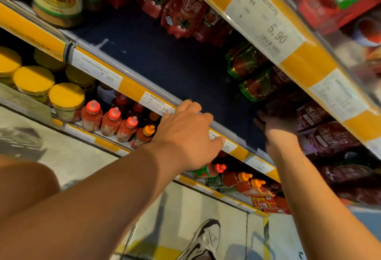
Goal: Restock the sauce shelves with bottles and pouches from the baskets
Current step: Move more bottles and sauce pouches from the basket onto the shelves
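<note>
The dark blue shelf (165, 63) lies bare through its middle, red pouches (181, 12) at the far end, dark pouches (321, 136) stacked along its right. The right hand (276, 127) reaches in against that stack, the pouches just right of its fingers; whether they grip one I cannot tell. The left hand (185, 134) rests on the shelf's front rail (132, 74), fingers loosely curled over it, holding nothing

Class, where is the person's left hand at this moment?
In the head view, the left hand rests on the front rail of the dark blue shelf, centre frame, above the red squeeze bottles.
</note>
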Demonstrator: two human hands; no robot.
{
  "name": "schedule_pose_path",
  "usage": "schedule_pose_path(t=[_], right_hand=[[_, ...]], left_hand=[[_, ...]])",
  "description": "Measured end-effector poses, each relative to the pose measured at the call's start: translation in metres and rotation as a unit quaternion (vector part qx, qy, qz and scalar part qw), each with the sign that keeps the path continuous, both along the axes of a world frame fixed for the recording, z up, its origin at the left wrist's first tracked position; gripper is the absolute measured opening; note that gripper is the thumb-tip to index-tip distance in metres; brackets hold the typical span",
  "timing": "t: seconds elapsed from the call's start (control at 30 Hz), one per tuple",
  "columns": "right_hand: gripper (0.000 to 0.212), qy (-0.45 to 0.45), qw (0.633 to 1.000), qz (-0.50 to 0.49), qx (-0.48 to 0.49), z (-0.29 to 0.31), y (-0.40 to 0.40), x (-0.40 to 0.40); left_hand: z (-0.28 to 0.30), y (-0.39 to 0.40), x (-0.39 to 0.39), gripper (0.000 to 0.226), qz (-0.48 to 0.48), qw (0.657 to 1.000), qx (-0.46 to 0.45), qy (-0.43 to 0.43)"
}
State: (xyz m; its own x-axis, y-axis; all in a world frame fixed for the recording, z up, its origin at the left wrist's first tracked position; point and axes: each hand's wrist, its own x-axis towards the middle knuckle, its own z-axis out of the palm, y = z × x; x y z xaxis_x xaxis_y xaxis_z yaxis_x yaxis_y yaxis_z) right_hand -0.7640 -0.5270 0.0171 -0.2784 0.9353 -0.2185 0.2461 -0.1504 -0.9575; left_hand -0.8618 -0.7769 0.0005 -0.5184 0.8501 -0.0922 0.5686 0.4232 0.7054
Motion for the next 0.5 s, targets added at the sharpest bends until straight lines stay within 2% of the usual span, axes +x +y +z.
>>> schedule_pose_path(t=[0.07, 0.13, 0.17, 0.23, 0.33, 0.43, 0.5], right_hand=[[0.034, -0.046, 0.995, -0.012, 0.089, 0.002, -0.047, 0.024], [0.046, -0.109, 0.973, 0.066, 0.19, -0.004, -0.087, 0.05], [0.053, -0.115, 0.966, 0.107, 0.207, -0.007, -0.104, 0.059], [0.059, -0.111, 0.961, 0.15, 0.205, -0.008, -0.132, 0.068], [0.045, -0.084, 0.954, 0.183, 0.221, 0.004, -0.169, 0.063], [0.037, -0.061, 0.949, 0.228, 0.211, 0.01, -0.214, 0.056], [0.04, -0.065, 0.939, 0.265, 0.208, 0.012, -0.244, 0.053]], left_hand=[[0.004, -0.006, -0.001, 0.066, -0.017, 1.0, 0.0, -0.007], [0.004, -0.014, -0.005, 0.066, -0.025, 1.0, 0.013, -0.011], [0.004, -0.019, -0.007, 0.065, -0.026, 0.999, 0.024, -0.006], [0.006, -0.03, -0.011, 0.064, -0.023, 0.999, 0.045, 0.007], [0.015, -0.045, -0.013, 0.063, -0.013, 0.998, 0.059, 0.006], [0.025, -0.071, -0.018, 0.052, 0.013, 0.996, 0.084, 0.0], [0.034, -0.094, -0.022, 0.041, 0.048, 0.992, 0.111, -0.026]])
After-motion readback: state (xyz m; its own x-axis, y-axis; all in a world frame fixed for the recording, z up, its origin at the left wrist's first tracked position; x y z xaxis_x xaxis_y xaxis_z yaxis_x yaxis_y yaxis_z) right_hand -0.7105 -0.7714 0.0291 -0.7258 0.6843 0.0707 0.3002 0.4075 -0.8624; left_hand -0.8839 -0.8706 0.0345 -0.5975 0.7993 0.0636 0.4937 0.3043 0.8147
